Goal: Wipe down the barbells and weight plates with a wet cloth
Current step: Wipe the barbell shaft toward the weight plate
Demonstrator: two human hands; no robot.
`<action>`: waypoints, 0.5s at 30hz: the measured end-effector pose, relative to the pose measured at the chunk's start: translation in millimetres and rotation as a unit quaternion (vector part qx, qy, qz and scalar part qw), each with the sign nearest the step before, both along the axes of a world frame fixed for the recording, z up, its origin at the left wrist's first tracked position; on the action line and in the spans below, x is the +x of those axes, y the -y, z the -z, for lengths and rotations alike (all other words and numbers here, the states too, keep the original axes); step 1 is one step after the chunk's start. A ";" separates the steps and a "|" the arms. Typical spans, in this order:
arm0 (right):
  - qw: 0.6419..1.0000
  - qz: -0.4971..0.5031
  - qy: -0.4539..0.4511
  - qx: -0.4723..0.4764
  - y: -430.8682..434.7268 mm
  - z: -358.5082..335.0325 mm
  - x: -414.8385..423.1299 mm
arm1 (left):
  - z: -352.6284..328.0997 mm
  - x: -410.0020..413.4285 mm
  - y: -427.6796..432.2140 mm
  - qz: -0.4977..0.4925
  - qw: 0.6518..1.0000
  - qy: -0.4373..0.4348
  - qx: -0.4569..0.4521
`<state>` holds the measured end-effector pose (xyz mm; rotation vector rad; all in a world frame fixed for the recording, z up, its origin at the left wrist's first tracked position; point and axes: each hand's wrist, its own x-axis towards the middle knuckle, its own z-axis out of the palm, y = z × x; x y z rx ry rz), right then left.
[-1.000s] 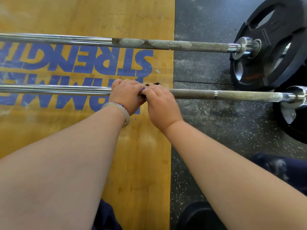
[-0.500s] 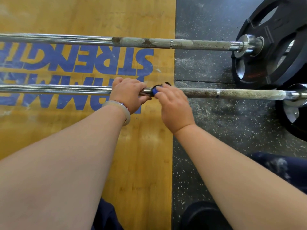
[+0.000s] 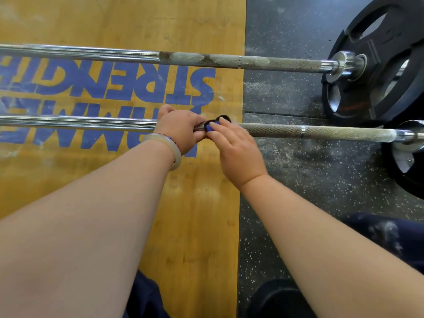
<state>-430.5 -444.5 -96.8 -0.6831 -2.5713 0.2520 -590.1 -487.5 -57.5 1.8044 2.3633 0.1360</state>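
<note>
Two steel barbells lie across the floor. My left hand (image 3: 181, 129) grips the near barbell (image 3: 321, 131) at the start of its knurled part. Right beside it, my right hand (image 3: 236, 148) holds a small black and blue cloth (image 3: 214, 125) wrapped round the same bar. Most of the cloth is hidden under my fingers. The far barbell (image 3: 252, 61) has chalky patches on its knurling and carries a black weight plate (image 3: 390, 63) at its right end. Another black plate (image 3: 410, 171) sits on the near bar's right end, partly out of frame.
The bars cross a yellow wooden platform (image 3: 114, 24) with blue lettering and a black speckled rubber floor (image 3: 298, 168) to the right. White chalk dust lies on the rubber. My dark trousers (image 3: 378, 232) show at the bottom.
My right hand slid the cloth a little right along the near bar, then came back left towards my left hand. The left hand kept its grip in place.
</note>
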 end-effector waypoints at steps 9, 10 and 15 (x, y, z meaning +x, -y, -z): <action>0.999 0.041 -0.028 -0.013 10.3 -2.6 -12.7 | 3.8 10.1 0.1 -0.047 0.997 -0.011 0.059; 1.000 0.009 -0.018 0.005 7.5 -1.6 -11.0 | 3.8 10.0 -0.4 -0.048 0.997 -0.008 0.064; 0.996 0.092 -0.017 0.009 -17.1 -1.2 6.9 | 3.1 8.4 -1.1 -0.037 0.998 -0.004 0.054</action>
